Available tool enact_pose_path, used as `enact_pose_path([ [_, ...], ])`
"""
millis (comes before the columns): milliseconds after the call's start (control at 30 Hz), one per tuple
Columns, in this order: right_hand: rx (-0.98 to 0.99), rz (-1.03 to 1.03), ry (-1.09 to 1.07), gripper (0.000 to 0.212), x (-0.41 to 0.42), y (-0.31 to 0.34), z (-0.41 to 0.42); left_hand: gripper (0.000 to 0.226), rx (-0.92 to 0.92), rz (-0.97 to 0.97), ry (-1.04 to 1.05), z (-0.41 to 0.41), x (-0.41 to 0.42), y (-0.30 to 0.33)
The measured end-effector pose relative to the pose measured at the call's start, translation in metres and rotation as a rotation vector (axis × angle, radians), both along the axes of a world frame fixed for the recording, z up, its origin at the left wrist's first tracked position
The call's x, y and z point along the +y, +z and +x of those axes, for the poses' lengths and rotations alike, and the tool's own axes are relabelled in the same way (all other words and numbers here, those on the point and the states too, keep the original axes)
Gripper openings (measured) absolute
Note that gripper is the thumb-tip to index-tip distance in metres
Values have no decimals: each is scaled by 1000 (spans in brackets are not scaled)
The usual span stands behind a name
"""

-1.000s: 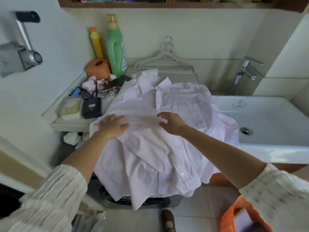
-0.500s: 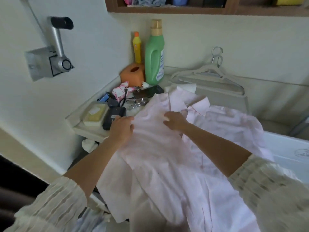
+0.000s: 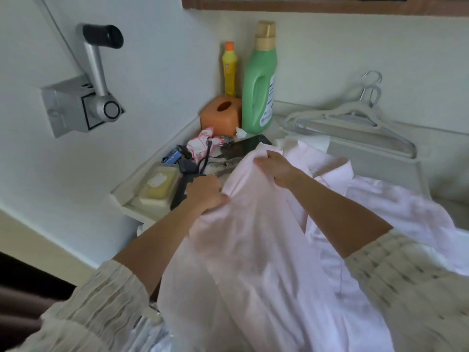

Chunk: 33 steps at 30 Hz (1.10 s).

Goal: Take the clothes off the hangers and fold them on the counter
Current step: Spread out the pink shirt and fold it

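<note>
- The pale pink shirt [image 3: 253,262] is spread over the table [image 3: 375,158] with its long axis running from the collar [image 3: 330,174] at the far side back toward the person, and the tail hangs off the near edge.
- The collar points at the back wall, just in front of the grey hangers [image 3: 355,120] lying flat there.
- The left hand [image 3: 205,196] is bunched up, gripping a fold of shirt at its left edge, right beside the dark charger-looking thing [image 3: 187,168] and the soap box [image 3: 157,185].
- The right hand [image 3: 275,168] pinches the fabric up near the shoulder, fingers curled round it.
- Compared with a second ago: both hands were lying flat on the cloth, now they've clenched onto it and moved up toward the collar end, and the left side is lifted into a ridge between them.
- The green detergent bottle [image 3: 261,82], yellow bottle [image 3: 229,69] and orange tissue box [image 3: 220,115] sit in the corner.
</note>
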State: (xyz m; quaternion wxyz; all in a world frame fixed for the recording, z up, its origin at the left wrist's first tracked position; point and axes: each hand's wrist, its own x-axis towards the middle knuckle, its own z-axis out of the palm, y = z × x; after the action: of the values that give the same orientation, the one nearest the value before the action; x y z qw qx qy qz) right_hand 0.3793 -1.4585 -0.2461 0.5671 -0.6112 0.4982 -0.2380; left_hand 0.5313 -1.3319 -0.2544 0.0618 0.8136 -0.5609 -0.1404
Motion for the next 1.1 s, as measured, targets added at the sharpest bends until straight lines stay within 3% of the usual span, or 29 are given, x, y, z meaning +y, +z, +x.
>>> enact_pose_path([
  [100,-95,11,-39,25,-11,8,4,29,137,-51,23,7,-2,9],
  [233,-164,77,-55,37,-18,10,11,21,160,-208,-5,17,1,21],
  [333,-234,96,-82,49,-32,9,25,24,62,-297,-35,34,-5,32],
  [400,-256,74,-130,44,-30,11,33,28,3,-297,-32,50,-7,31],
  [467,-169,53,-152,40,-21,6,34,30,-84,-212,-4,62,-3,23],
  [567,0,57,-100,58,-10,-19,27,38,-301,-188,-51,60,5,10],
  [633,25,0,-119,53,-4,-28,23,43,-332,-285,-206,41,-2,7],
  [767,62,-238,-232,32,9,-13,1,46,-197,-309,-525,-23,-25,3],
  [933,-30,-293,-509,21,28,6,-100,51,-125,-239,-684,-115,-49,-14],
  [1100,376,-336,-735,32,72,-2,-224,51,-28,-204,-904,-209,-57,-20],
])
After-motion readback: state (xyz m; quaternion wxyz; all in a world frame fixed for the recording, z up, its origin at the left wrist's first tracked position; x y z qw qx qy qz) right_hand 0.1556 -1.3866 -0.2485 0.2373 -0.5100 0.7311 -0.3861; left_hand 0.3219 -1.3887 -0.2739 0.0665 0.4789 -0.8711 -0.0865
